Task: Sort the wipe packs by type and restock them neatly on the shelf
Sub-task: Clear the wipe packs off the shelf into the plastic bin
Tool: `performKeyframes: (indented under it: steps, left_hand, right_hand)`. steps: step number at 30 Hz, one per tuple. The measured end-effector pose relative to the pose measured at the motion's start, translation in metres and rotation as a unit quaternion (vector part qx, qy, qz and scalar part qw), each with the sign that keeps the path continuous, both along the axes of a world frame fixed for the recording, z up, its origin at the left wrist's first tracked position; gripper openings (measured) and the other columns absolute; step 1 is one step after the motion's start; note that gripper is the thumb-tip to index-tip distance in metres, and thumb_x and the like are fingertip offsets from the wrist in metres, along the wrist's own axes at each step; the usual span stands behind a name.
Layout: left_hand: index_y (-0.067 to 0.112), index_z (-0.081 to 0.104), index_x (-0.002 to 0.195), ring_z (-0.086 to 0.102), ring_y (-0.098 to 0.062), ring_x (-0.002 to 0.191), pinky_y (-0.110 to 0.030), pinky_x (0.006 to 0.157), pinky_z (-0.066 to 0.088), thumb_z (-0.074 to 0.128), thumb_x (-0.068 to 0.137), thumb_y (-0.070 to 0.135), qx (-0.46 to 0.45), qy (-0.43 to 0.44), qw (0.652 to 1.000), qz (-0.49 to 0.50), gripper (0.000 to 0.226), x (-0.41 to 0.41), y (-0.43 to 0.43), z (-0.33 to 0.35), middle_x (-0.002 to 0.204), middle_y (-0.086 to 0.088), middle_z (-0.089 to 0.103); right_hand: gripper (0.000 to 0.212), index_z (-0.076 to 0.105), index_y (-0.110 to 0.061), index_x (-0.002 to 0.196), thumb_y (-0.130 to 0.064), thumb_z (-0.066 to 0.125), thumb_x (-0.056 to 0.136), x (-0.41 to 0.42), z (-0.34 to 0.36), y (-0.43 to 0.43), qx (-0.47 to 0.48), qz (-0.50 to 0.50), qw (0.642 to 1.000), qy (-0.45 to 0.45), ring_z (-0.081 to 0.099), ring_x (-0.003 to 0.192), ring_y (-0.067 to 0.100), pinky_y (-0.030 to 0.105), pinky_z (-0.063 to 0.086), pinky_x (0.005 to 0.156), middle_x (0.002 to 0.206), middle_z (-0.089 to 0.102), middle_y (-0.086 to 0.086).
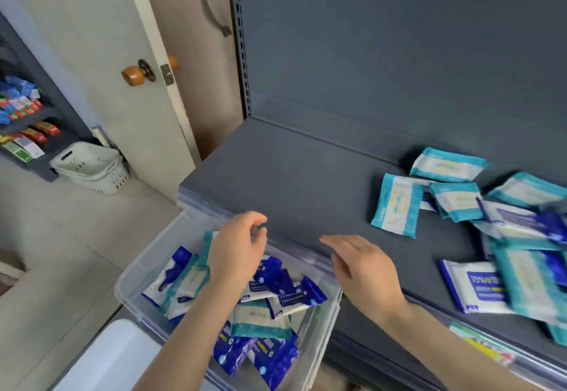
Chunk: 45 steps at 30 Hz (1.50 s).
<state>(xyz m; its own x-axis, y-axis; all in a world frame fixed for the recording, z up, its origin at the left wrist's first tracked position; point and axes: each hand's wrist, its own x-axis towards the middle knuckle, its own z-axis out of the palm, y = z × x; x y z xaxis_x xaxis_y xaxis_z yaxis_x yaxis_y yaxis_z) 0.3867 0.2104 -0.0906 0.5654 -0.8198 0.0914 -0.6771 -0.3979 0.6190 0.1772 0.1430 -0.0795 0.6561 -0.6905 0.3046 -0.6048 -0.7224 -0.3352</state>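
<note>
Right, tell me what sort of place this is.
Probably a small shop, or its stockroom: grey retail shelving with a slotted upright, a second rack of packaged goods at the left, and a white shopping basket on the floor beside it.

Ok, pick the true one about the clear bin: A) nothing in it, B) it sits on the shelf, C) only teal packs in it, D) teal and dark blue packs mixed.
D: the clear bin holds teal packs and dark blue packs jumbled together, below the front edge of the shelf.
</note>
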Motion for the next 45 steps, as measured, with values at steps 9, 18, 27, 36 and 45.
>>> performKeyframes:
  steps: [9,18,27,36,45]
  left_hand:
    - [0.031,0.057,0.119,0.058,-0.002,0.096,-0.026,0.078,0.050,0.055,0.092,0.029,0.007,0.024,0.994,-0.107,0.027,-0.098,-0.092,0.021,0.112,0.016,0.060]
    - [0.023,0.044,0.132,0.058,-0.014,0.107,-0.034,0.079,0.052,0.060,0.089,0.035,0.096,0.014,0.988,-0.117,0.048,-0.169,-0.176,0.023,0.127,0.004,0.056]
    - [0.020,0.042,0.127,0.058,-0.018,0.102,-0.032,0.074,0.050,0.069,0.082,0.026,0.174,0.026,0.983,-0.058,0.053,-0.197,-0.209,0.013,0.119,0.001,0.057]
    - [0.020,0.059,0.122,0.052,-0.023,0.108,-0.034,0.086,0.043,0.066,0.084,0.014,0.130,-0.092,0.967,-0.197,0.039,-0.213,-0.249,0.041,0.113,-0.002,0.058]
    - [0.016,0.050,0.128,0.047,-0.023,0.114,-0.037,0.089,0.046,0.068,0.081,0.037,0.244,-0.154,0.936,-0.201,0.054,-0.231,-0.258,0.035,0.121,-0.005,0.051]
  right_hand:
    - [0.039,0.062,-0.026,0.121,-0.009,0.054,0.086,-0.115,0.025,-0.083,0.038,-0.176,0.983,0.039,0.061,0.105,0.022,0.033,0.050,0.073,0.116,0.066,-0.003]
    - [0.050,0.037,-0.024,0.142,-0.012,0.045,0.093,-0.178,0.032,-0.194,0.083,-0.186,0.966,0.159,0.037,0.134,0.020,0.033,0.040,0.100,0.147,0.041,-0.003]
    - [0.050,0.043,-0.021,0.135,-0.031,0.058,0.088,-0.167,0.032,-0.246,0.078,-0.033,0.938,0.335,0.038,0.125,0.023,0.037,0.033,0.103,0.133,0.045,0.003]
    - [0.036,0.045,-0.013,0.118,-0.030,0.059,0.089,-0.208,0.055,-0.248,0.066,-0.092,0.989,0.091,0.053,0.108,0.030,0.032,0.028,0.078,0.107,0.062,0.007]
    - [0.027,0.045,-0.015,0.106,-0.027,0.062,0.088,-0.224,0.062,-0.232,0.076,-0.132,0.988,-0.023,0.045,0.079,0.026,0.032,0.027,0.067,0.083,0.048,-0.003]
